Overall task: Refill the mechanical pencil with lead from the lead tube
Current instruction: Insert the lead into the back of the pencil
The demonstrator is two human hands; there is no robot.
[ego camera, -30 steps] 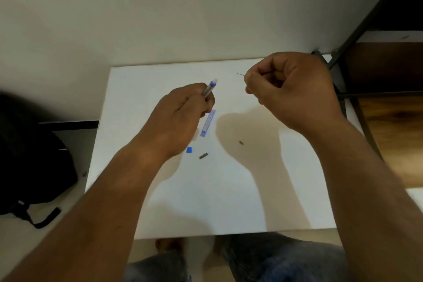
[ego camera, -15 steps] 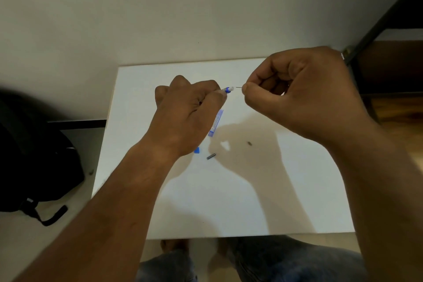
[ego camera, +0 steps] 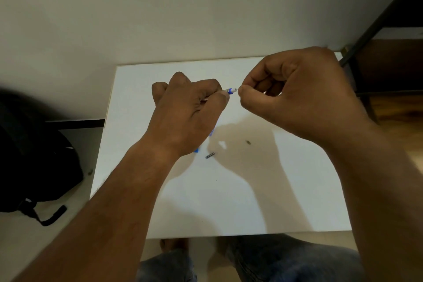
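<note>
My left hand (ego camera: 185,117) is closed around the mechanical pencil (ego camera: 230,91); only its blue and white open end sticks out to the right, above the white table (ego camera: 251,201). My right hand (ego camera: 297,96) pinches a thin lead, its thumb and forefinger right at the pencil's open end. Almost all of the lead is hidden by the fingertips. The blue lead tube (ego camera: 211,133) lies on the table under my left hand, mostly covered. Its blue cap (ego camera: 196,150) peeks out beside my left wrist.
A small dark cylinder (ego camera: 210,155) and a tiny dark piece (ego camera: 248,142) lie on the table below the hands. A black backpack (ego camera: 34,162) sits on the floor at left. A dark metal frame (ego camera: 377,25) rises at right. My knees are below the table's near edge.
My right hand has brought the lead leftward to the pencil's open end and the exposed length of lead has shrunk to almost nothing. My left hand tilted the pencil toward horizontal.
</note>
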